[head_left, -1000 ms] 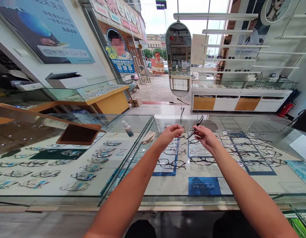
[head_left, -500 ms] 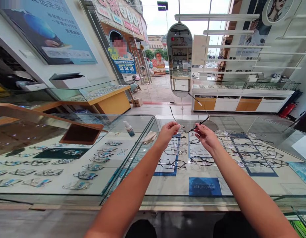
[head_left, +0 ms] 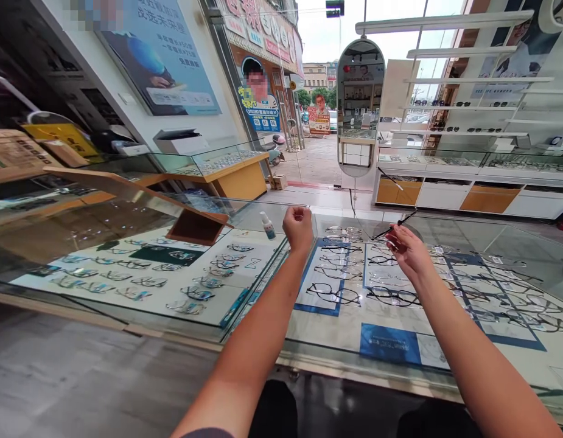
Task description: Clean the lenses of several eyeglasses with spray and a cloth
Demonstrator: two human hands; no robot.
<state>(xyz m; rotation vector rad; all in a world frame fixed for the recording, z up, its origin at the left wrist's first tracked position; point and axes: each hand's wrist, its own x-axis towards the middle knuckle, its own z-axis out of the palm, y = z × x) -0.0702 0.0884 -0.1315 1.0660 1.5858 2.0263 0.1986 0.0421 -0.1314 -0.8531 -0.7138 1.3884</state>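
Note:
My right hand is closed on a pair of dark-framed eyeglasses, pinched at the front and held above the glass counter. Both thin temples of the eyeglasses are spread, one rising at the left and one pointing right. My left hand is curled closed, apart from the eyeglasses, over the seam between two display cases. Whatever its fingers hold, if anything, is hidden. A small white spray bottle stands upright on the counter just left of it. The pale cloth seen earlier does not show.
Below the glass lie rows of eyeglasses and a blue card. A tilted wooden-framed mirror or stand is on the left case. An oval mirror stands beyond the counter, with white shelves at the back right.
My left hand has let go of the eyeglasses and moved left toward where the cloth lay. My right hand still holds them. The view has swung left.

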